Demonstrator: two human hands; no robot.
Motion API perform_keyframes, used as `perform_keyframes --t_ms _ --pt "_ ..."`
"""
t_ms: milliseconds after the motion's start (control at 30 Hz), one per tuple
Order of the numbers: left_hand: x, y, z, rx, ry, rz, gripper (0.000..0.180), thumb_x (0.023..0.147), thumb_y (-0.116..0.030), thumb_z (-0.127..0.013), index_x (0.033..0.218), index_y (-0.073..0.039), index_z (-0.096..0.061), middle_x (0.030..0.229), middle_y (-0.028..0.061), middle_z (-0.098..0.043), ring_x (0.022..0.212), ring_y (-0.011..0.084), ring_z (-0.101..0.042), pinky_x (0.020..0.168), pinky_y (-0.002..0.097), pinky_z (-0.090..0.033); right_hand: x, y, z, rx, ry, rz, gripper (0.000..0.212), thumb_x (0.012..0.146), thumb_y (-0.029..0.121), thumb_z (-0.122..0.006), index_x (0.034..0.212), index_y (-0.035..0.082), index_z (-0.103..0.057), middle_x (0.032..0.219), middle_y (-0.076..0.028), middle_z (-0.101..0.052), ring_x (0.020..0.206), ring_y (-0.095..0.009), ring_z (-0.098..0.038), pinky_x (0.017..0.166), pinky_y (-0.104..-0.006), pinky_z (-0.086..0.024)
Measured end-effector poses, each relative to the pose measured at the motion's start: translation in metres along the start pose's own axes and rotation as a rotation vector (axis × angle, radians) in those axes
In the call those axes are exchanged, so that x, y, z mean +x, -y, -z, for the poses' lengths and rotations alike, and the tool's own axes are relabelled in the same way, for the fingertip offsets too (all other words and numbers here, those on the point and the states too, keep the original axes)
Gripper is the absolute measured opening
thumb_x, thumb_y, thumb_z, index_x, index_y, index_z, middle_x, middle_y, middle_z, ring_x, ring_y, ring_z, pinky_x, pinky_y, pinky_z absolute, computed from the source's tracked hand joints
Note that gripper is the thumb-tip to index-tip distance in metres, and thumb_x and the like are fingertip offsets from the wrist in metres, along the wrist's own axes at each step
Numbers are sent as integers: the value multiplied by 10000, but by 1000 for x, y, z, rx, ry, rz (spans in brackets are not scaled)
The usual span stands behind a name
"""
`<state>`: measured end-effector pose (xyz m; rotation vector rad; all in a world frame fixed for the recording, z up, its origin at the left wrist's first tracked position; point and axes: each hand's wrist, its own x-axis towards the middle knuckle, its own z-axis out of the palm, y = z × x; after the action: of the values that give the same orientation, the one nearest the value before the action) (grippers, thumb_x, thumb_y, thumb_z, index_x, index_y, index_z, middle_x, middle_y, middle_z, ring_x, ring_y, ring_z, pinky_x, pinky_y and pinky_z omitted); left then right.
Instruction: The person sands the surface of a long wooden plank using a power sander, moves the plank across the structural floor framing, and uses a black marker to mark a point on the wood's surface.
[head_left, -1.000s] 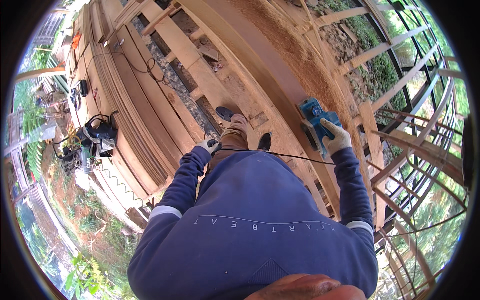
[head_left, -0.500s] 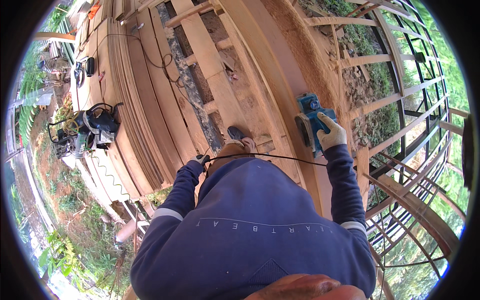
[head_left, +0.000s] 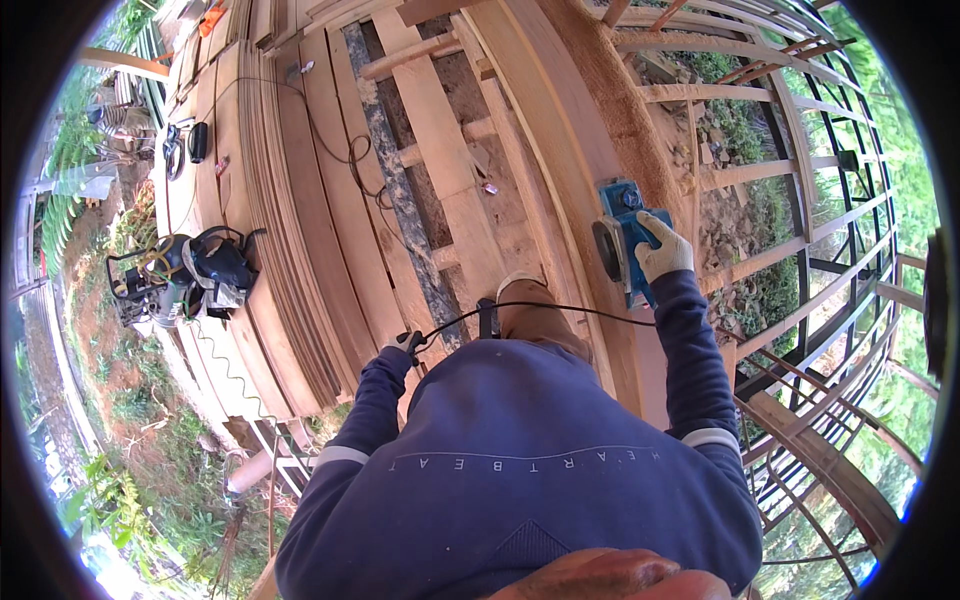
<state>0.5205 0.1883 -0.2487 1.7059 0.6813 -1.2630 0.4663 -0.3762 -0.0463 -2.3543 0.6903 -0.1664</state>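
Note:
My gloved right hand [head_left: 667,250] is closed round the handle of a teal electric planer [head_left: 622,197]. The planer rests on a long, pale brown wooden plank [head_left: 562,115] that runs away from me on the right. At my left front, my gloved left hand [head_left: 408,342] grips a black power cord [head_left: 520,303]. From there the cord arcs across my body toward my right forearm, where its end is hidden. One leg in brown trousers [head_left: 535,325] is bent forward beside the plank.
Stacked boards [head_left: 290,230] lie on the left, with a black and yellow machine [head_left: 205,262] and a thin cable [head_left: 315,120] on them. Crosspieces with gaps span the ground ahead. Shavings [head_left: 625,110] line the plank's right side, beside a wood and metal frame [head_left: 740,180].
The planer and my right hand have advanced along the plank. My leg has come forward, and the surroundings have shifted down and right in view. The cord stays in my left hand.

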Motion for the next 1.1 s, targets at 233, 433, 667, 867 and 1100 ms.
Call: perform_keyframes --t_ms 233,433,667,867,1100 --pt "12 -84 17 530 7 -186 351 946 -387 -526 1041 -107 -715 731 97 -647 557 204 -635 548 343 -496 81 19 -22 -6 -42 4 415 759 88 -600 1164 97 -690 1141 -148 -686 1070 -284 -658 956 -334 -511" --pt "56 -153 42 562 -5 -255 316 934 -354 -536 1056 -110 -695 759 104 -661 571 215 -644 565 342 -510 145 51 -27 -10 -20 -4 428 758 95 -597 1175 115 -690 1134 -150 -686 1051 -294 -664 949 -344 -515" --pt "63 -255 63 491 -115 -212 225 917 -179 -568 1120 -155 -662 883 81 -699 589 206 -654 583 312 -524 219 77 -40 -27 -1 -20 431 759 101 -598 1181 108 -685 1130 -151 -687 1046 -295 -665 942 -344 -519" --pt "55 -308 67 783 -169 -463 281 790 -126 -672 1070 -131 -656 1050 97 -676 929 307 -656 806 373 -551 288 96 -52 -22 6 58 416 761 96 -599 1167 104 -691 1135 -144 -687 1045 -291 -667 942 -341 -520" --pt "43 -397 65 442 -275 -492 216 937 -266 -593 1031 -106 -703 809 77 -683 694 194 -657 662 315 -516 383 130 -69 -33 -11 95 404 765 105 -609 1160 112 -694 1133 -143 -687 1044 -298 -662 937 -345 -519"
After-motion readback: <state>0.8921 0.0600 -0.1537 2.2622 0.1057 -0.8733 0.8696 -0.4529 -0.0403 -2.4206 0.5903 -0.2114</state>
